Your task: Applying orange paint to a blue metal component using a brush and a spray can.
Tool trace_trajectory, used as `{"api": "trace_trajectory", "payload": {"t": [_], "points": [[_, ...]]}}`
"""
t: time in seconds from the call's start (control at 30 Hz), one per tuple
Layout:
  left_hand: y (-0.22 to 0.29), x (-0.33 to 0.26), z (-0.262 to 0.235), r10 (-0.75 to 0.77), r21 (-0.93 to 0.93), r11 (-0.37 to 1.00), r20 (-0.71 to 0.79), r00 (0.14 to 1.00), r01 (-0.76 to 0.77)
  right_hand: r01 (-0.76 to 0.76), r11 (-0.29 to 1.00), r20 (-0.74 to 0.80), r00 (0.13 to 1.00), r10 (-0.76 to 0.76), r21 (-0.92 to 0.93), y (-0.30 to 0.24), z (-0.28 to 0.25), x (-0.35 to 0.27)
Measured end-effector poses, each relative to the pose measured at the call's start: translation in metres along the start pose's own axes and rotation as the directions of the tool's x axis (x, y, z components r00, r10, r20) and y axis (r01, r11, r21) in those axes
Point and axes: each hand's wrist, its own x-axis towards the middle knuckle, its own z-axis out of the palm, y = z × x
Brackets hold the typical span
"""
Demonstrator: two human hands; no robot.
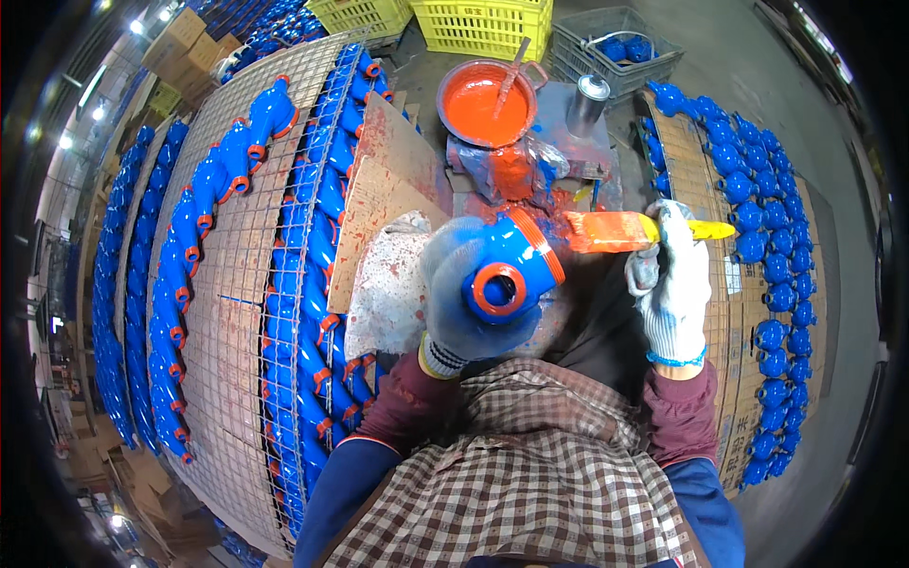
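Note:
My left hand (454,317), in a blue-stained glove, holds a blue cast pipe fitting (507,270) with orange-painted rims up in front of my chest. In a white glove, my right hand (674,284) grips a yellow-handled paintbrush (625,230). Its orange-loaded bristles touch the fitting's upper right rim. Beyond them a round pan of orange paint (483,102) with a stirring stick stands on a paint-smeared block.
Wire-mesh racks (237,256) at left carry rows of blue fittings with orange rims. More blue parts (767,256) lie on cardboard at right. A metal can (587,102), yellow crates (483,24) and a grey crate (615,47) stand at the back. Paint-stained cardboard (383,213) lies near my left hand.

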Motion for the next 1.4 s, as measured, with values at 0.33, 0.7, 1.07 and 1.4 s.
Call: {"api": "trace_trajectory", "payload": {"t": [0.33,0.7,1.07,1.4], "points": [[0.001,0.013,-0.006,0.268,0.117,0.957,-0.014,0.963,-0.265,0.125,0.949,0.0,0.991,-0.131,-0.289,-0.017,0.023,-0.014],[0.0,0.011,-0.002,0.227,0.14,0.966,-0.064,0.972,-0.217,0.508,0.812,0.293,0.853,-0.431,-0.286,-0.025,0.01,-0.015],[0.004,0.017,0.0,0.085,0.121,0.99,-0.063,0.994,-0.077,0.755,0.448,0.643,0.649,-0.408,-0.478,-0.034,0.012,-0.028],[0.0,-0.005,0.015,-0.518,-0.333,0.835,-0.207,0.83,0.438,0.874,0.126,0.714,0.46,-0.528,-0.469,-0.007,0.009,-0.043]]}}
